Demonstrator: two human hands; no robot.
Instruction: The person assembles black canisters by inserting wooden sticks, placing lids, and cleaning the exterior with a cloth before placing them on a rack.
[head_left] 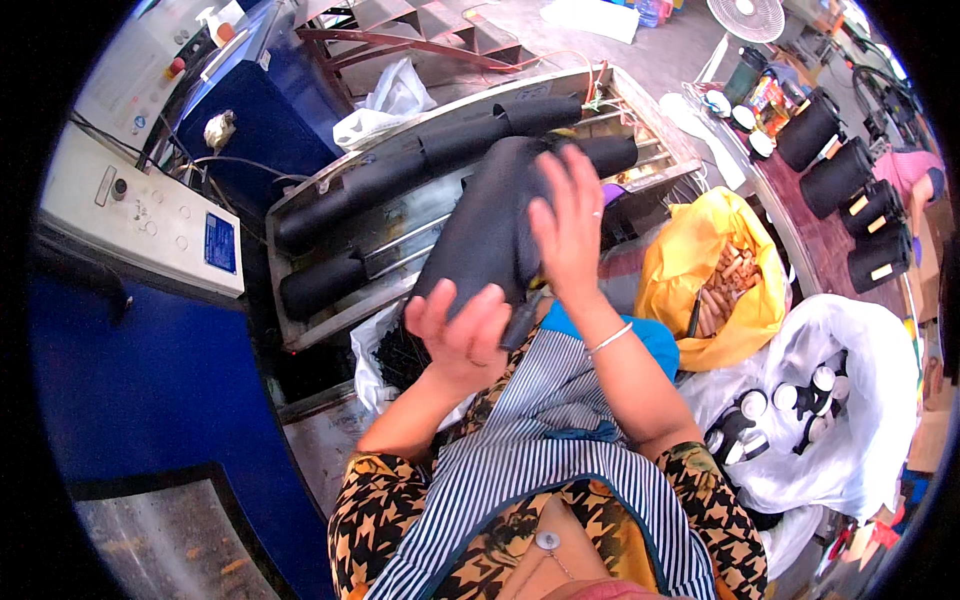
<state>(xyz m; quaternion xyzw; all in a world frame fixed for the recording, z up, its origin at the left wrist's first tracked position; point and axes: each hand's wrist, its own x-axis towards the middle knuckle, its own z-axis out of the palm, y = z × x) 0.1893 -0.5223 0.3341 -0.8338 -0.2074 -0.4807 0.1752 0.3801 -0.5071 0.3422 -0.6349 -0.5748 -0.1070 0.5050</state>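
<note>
A large black cylinder (482, 215) with a matte, cloth-like surface lies tilted before me, its far end over the trough. My left hand (460, 335) is at its near end, fingers bent against it and slightly blurred. On its right side is my right hand (572, 230), with fingers stretched out and spread along the surface. A small black tab (518, 327) hangs at the near end, between my hands. The side under the cylinder is hidden.
A long trough (345, 322) with metal rods holds several black cylinders (350, 195). Blue machinery and a control panel (140, 205) stand at left. At right are a yellow bag (665, 290) of small brown pieces, a white bag (870, 350) of black-and-white parts, and a person (912, 178).
</note>
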